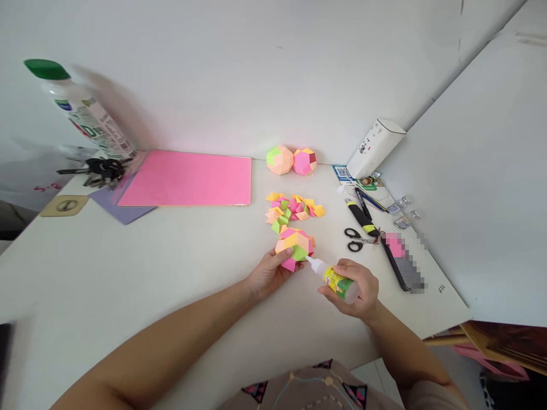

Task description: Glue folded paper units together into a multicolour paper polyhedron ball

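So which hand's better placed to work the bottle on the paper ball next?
Right hand, probably: it grips the bottle, whose nozzle points at the paper ball's near side. The left hand is busy holding the ball.

left — green-capped bottle [96, 117], keys [105, 169] beside | right — white cylinder [376, 149], utility knife [361, 217]

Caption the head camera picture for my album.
Left hand holds a multicolored paper ball; right hand points a squeeze bottle at it, loose folded pieces and two more balls behind.
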The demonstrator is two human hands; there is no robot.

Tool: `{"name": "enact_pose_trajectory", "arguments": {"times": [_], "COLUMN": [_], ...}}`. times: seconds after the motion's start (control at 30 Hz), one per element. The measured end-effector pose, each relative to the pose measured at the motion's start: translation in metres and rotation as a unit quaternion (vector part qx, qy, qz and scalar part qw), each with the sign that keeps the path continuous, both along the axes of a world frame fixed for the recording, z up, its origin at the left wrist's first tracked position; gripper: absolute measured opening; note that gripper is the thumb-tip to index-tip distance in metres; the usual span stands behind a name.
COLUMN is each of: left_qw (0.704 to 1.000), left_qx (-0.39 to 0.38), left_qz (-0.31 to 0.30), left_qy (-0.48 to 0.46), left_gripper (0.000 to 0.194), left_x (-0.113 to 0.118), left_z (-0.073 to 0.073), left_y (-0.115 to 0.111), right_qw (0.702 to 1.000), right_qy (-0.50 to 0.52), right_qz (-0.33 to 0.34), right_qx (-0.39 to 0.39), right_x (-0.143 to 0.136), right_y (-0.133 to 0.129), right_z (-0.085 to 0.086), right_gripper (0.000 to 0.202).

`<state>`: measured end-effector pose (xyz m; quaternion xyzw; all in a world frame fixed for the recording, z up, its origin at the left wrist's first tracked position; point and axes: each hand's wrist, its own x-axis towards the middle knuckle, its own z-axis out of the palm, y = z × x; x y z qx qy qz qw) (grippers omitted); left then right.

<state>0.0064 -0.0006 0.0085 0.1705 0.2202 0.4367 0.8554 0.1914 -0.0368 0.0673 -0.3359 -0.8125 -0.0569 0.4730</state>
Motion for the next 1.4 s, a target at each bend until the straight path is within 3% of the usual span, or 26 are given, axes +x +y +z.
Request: {"name": "enact_pose_trajectory", "arguments": {"times": [0.53,0.8,1.4], "left_qw": [1.0,1.0,1.0], "left_qx": [-0.015,0.004,-0.004], "left_qz": [0.011,0.001,0.006], "left_qy": [0.017,0.018,0.019], "left_gripper": [0.024,0.027,0.025], "left_x": [0.001,0.0008,0.0014], "left_z": [0.0027,-0.0021,0.0002], "left_y": [-0.0001,-0.0006,-0.0013], "right_qw": [0.999,0.998,0.998], "right_qy": [-0.026,-0.015,-0.028], "right_qz": [0.008,0.053,0.057], "right_qx": [0.037,0.019,0.004], "right_x": [-0.0053,-0.0057,-0.0049], "right_y": [-0.0027,-0.0032,-0.0061], "right_z": [0.0011,-0.0013,-0.0025], "right_gripper": [0.028,0.031,0.033]}}
